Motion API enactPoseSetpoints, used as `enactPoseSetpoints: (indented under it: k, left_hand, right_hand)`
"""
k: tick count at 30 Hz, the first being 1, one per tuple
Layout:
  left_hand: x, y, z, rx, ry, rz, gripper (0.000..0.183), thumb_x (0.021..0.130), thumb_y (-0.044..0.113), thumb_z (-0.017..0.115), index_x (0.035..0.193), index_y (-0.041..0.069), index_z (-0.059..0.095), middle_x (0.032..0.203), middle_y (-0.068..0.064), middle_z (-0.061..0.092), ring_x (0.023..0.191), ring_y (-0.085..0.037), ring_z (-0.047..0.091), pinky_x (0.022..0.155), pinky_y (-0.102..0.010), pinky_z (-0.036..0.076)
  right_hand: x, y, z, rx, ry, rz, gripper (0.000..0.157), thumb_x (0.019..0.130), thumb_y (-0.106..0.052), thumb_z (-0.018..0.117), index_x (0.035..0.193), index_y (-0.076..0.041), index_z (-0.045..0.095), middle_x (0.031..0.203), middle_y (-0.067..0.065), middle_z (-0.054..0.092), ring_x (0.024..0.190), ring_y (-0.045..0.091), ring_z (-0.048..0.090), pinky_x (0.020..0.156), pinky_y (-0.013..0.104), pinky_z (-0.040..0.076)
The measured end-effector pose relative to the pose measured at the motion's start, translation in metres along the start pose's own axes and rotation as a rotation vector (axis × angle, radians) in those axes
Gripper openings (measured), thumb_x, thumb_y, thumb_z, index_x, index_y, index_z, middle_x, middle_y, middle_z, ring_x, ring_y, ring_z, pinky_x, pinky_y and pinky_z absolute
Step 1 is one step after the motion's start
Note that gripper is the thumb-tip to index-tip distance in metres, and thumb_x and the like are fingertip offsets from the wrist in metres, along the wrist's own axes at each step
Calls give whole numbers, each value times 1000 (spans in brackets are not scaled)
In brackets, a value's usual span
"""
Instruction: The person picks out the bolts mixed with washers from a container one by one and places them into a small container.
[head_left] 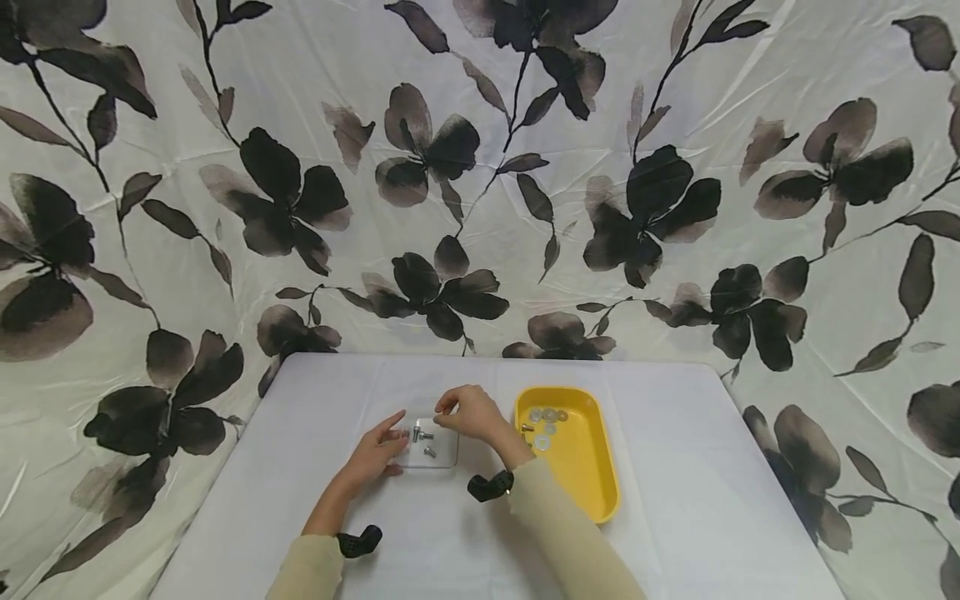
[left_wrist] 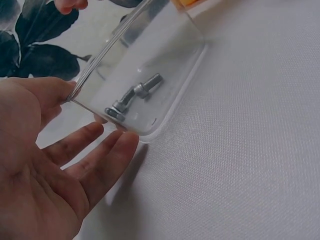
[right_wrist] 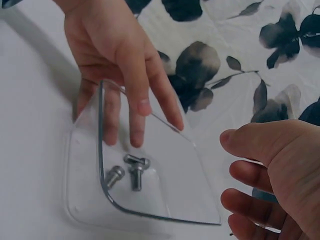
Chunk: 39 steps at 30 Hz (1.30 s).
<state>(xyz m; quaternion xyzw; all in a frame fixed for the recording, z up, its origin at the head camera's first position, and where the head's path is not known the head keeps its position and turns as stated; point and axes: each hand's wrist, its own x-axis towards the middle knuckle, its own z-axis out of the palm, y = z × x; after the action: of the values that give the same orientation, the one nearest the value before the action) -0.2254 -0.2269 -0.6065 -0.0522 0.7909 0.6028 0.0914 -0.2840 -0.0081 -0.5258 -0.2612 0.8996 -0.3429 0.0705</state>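
A clear plastic box [head_left: 444, 461] stands on the white table, with three silver bolts [right_wrist: 136, 175] lying inside on its floor. My left hand [head_left: 375, 451] holds the box's left end, thumb and fingers spread around the walls. In the left wrist view the fingertips [left_wrist: 127, 142] lie against the outside of the clear wall. My right hand [head_left: 472, 414] is above the box's far right corner. In the right wrist view its thumb stands apart from the loosely bent fingers [right_wrist: 247, 202], with nothing visible between them.
A yellow tray [head_left: 581, 479] sits to the right of the box, under and beside my right forearm. Several washers [head_left: 550, 415] and a small bolt [head_left: 527, 428] lie toward its far left. A flowered cloth [head_left: 555, 250] hangs behind the table's far edge.
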Motion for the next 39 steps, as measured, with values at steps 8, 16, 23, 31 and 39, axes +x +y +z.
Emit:
enactPoseSetpoints:
  k: [8,16,23,31,39]
  left_hand:
    - [-2,3,0,3,20,9,60,96,14,61,151,16,37,127,-20,50,101,-28,56,67,-37,58]
    - [-4,24,0,242,149,77,53,99,23,57,147,8,41,130,-23,54,106,-36,61,81,-42,55]
    - [-18,59,15,303,240,153,47,97,18,58,142,7,47,128,-21,57,111,-37,59,87,-49,53]
    - [-32,92,42,248,187,179,45,96,20,59,140,9,51,124,-18,60,108,-33,61,81,-43,55]
    - [-38,99,70,191,98,172,44,94,16,62,137,10,55,119,-16,64,98,-26,64,69,-33,54]
  right_hand:
    - [-10,11,-11,-3,24,-32,6,87,-22,74,89,-17,73,78,-11,62,68,8,54,58,22,47]
    - [-19,25,-31,9,29,-30,8,88,-23,73,91,-16,73,79,-11,62,69,10,55,60,22,49]
    - [-31,43,-49,-22,62,-56,7,88,-20,73,92,-14,74,81,-9,64,71,9,55,64,21,50]
    - [-46,51,-75,-63,106,-29,8,88,-20,73,93,-13,74,82,-7,65,70,10,56,62,22,51]
    - [-61,67,-87,-59,121,19,7,88,-20,72,92,-14,74,82,-7,65,71,9,58,65,24,52]
